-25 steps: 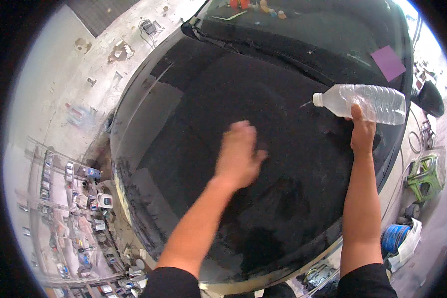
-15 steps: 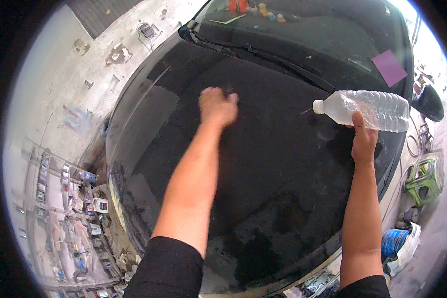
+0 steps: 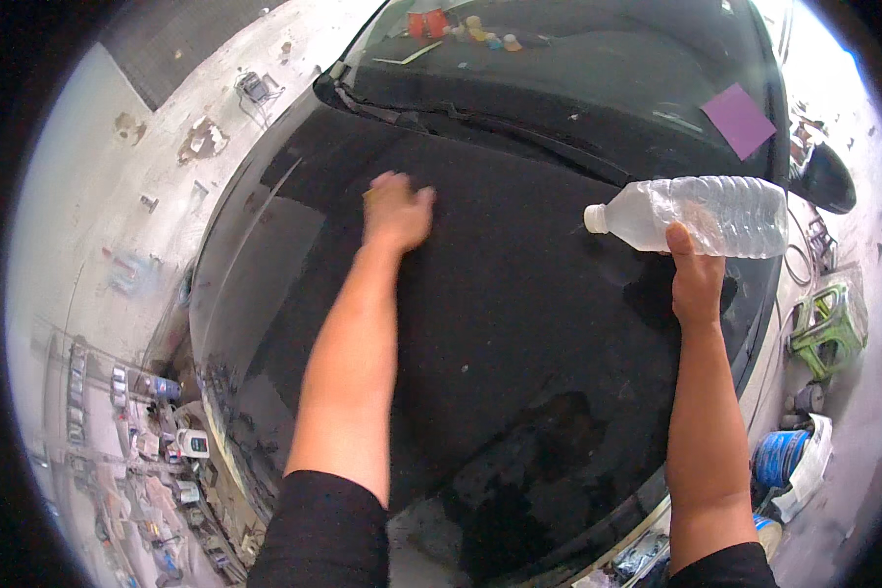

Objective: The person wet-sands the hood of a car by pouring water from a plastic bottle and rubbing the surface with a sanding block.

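My left hand (image 3: 392,211) is on the upper middle of the car's dull black hood (image 3: 500,323), thumb out to the side; its fingertips are motion-blurred, so whether anything lies under them is unclear. My right hand (image 3: 696,274) grips a clear plastic bottle (image 3: 735,216) from below, holding it sideways above the hood's right part, white cap pointing left. A faint thin trickle shows at the cap. Darker wet-looking patches mark the hood. A purple square sheet (image 3: 738,120) sits on the windshield (image 3: 608,49) beyond the bottle.
A side mirror (image 3: 823,181) juts out at right. Beside the car are a green plastic stool (image 3: 823,333), hoses and a blue container (image 3: 780,456). At lower left stand shelves (image 3: 157,461) crowded with cans and tools. Wipers (image 3: 480,122) run along the windshield's base.
My left hand has moved from the hood's middle up toward the windshield and slightly left. My right hand still holds the bottle, a little lower in view. The whole view has shifted slightly.
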Demonstrator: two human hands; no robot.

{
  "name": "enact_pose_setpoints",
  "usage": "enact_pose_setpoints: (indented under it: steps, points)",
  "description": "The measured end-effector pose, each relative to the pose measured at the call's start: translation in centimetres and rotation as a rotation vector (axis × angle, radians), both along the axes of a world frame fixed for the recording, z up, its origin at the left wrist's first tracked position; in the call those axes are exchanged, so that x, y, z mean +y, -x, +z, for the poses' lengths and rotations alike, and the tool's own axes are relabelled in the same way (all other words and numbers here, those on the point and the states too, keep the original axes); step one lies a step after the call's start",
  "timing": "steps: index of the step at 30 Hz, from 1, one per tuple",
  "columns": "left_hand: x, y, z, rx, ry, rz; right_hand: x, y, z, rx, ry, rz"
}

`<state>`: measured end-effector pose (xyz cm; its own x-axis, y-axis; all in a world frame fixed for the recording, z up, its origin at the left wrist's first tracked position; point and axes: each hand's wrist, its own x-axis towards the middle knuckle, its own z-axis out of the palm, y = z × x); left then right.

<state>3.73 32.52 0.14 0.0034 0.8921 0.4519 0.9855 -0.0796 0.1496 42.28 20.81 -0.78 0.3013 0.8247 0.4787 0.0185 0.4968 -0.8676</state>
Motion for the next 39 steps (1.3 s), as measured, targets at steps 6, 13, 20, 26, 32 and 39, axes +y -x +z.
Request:
enact_pose_setpoints:
  steps: [6, 13, 20, 26, 32, 39]
  points:
    - [-10.5, -14.1, -0.4, 0.138, 0.117, -0.704, -0.2, -0.8, -0.1, -0.063, -0.007, -0.047]
    - [-2.1, 4.9, -1.5, -0.034, 0.173, -0.197, -0.3, -0.1, 0.4, -0.054, -0.031, -0.028]
    - [5.8, -9.9, 0.3, 0.015, -0.020, -0.477, 0.2, -0.2, 0.3, -0.095, -0.024, -0.115]
    - [-9.4, -15.8, 0.3, 0.172, 0.134, -0.907, 0.1, -0.4, 0.8, 0.048, -0.081, -0.097]
    - [1.6, -0.7, -0.8, 0.036, 0.120, -0.294, 0.4, 0.9, 0.4, 0.040, -0.083, -0.120]
    - [-1.2, -18.7, 0.2, 0.130, 0.071, -0.621, 0.8, -1.1, 0.1, 0.006, -0.056, -0.200]
